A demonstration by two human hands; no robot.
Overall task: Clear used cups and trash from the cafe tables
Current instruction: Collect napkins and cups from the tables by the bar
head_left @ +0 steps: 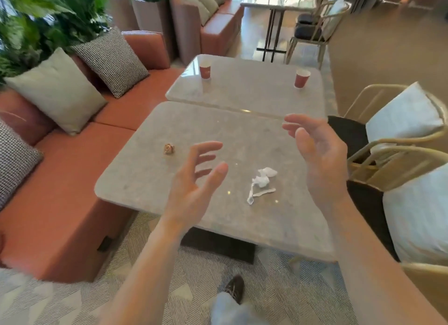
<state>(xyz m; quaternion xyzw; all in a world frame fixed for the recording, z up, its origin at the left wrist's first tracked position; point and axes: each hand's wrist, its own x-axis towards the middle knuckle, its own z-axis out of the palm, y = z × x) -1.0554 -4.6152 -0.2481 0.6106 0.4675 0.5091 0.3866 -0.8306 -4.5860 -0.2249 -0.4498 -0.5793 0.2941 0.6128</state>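
Head view puts the trash on the near table (145,179): a crumpled white napkin (261,184) with a torn strip trailing from it, toward the right of the top, and a small balled brown wrapper (169,148) well apart from it, toward the bench side. Two used cups stand upright on the far table (254,92), which butts against the near one: the left red cup (205,69) at the bench-side edge and the right red cup (301,78) near the chair-side corner.

The left hand (194,179) and right hand (317,150) hover above the near table, palms facing each other, fingers spread and loosely curved, holding nothing.

Several things could go wrong from here. The napkin's loose strip may tear off or be left behind if only the wad is pinched. The light wrapper could roll off the edge onto the orange bench (72,203) if brushed. Both cups sit close to table edges and call for a long reach, so a sleeve or a hasty grab could tip them, and whether liquid remains inside cannot be seen.

No writing can be read. Neither cup shows a legible logo, and any print on the wrapper is too small to make out.
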